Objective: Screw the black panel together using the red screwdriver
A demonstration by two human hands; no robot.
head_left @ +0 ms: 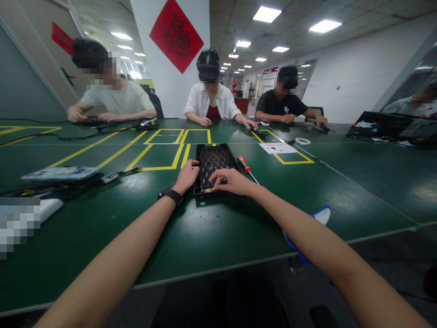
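A black rectangular tray point(218, 157) with a raised rim and a patterned grid of small cells lies on the green table in front of me. My left hand point(189, 176) grips its left rim, with the fingers bent over the edge. Over the tray's near part is my right hand point(230, 181), its thumb and fingers curled together close to the cells. Whatever may be between those fingertips is too small to make out. Just right of the tray, a screwdriver point(243, 164) with a red and black handle lies with its shaft pointing toward my right wrist.
Yellow tape point(153, 168) marks rectangles on the green table point(205, 241). A blue and white object point(322, 215) lies by my right forearm. A white paper point(278, 148) and a tape roll point(302, 141) lie farther right. Devices and cables point(64, 175) are at left. Several people sit opposite.
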